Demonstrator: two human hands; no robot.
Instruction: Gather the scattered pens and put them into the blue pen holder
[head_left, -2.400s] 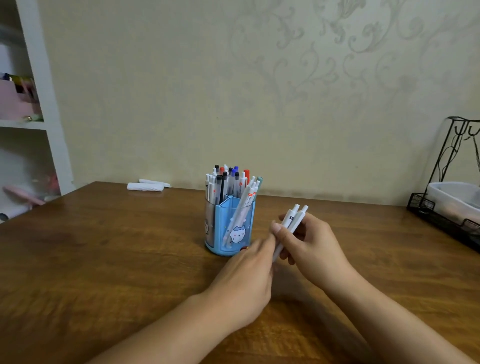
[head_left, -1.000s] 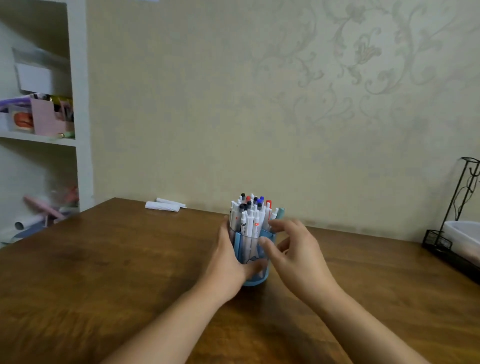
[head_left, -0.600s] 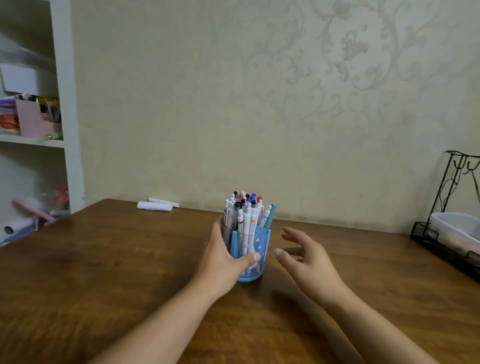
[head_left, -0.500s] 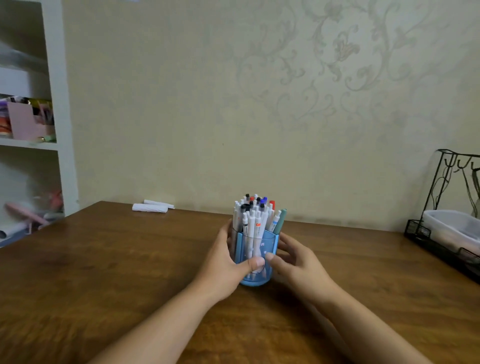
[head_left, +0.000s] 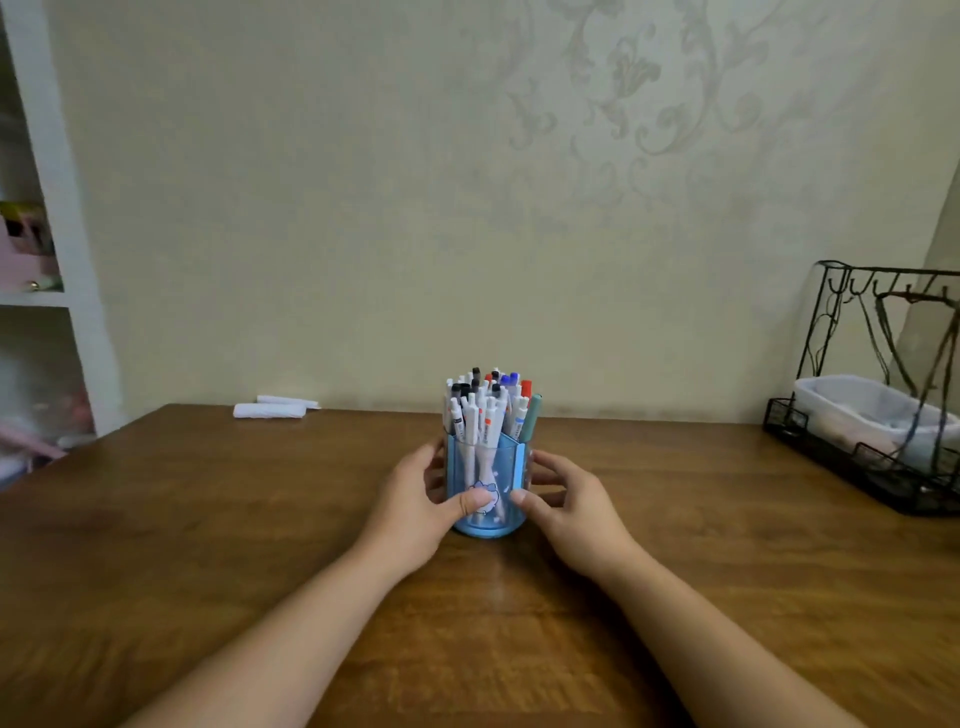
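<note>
The holder (head_left: 487, 486) stands upright mid-tabletop (head_left: 208, 519), toward the far edge, pens (head_left: 485, 410) upright in it, clicker ends up; their printing is unreadable. Left hand (head_left: 415, 512) and right hand (head_left: 569, 506) grip its sides.

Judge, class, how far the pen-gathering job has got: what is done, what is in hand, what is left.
Done: the white-barrelled pens stand packed in the translucent blue plastic pen holder, and no loose pens show on the brown wooden table. In hand: the left hand and right hand grip the holder's sides. Left: seemingly just letting go.
</note>
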